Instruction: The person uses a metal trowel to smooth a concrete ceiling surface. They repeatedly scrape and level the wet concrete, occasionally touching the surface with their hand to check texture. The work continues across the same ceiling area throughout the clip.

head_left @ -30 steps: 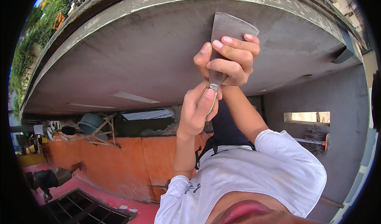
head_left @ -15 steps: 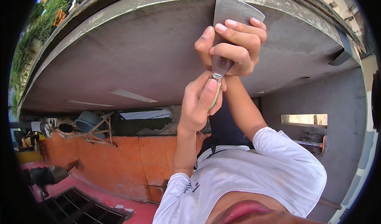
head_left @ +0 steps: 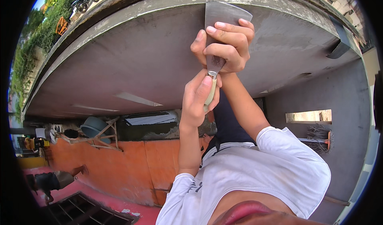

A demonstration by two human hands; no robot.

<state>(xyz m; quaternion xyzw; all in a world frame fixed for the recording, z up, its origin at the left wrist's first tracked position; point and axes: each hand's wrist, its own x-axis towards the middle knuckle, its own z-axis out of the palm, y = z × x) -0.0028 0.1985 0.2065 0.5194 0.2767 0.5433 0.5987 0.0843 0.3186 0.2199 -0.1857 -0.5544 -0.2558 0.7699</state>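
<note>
A wide-bladed putty knife point(head_left: 225, 12) is held up against the view of a grey plastered surface. Its pale handle is gripped low down by my left hand point(head_left: 196, 97), fingers wrapped round it and thumb along its side. Higher up, my right hand point(head_left: 233, 45) closes over the metal blade near its neck, thumb on one side and fingers curled across the other. The blade's broad edge points away from me, close to the pale edge of the grey surface point(head_left: 131, 61). Whether the blade touches that surface I cannot tell.
To the right, a mop point(head_left: 319, 139) hangs near a slot in the grey wall point(head_left: 347, 101). A dark strip point(head_left: 339, 41) juts out at the far right. On the left are a blue-grey basin point(head_left: 95, 127) on a wooden frame, an orange panel point(head_left: 115, 161) and another person point(head_left: 52, 182).
Both hands and the putty knife have shifted left and slightly nearer in the view. The surroundings have moved a little as well, and both grips look the same.
</note>
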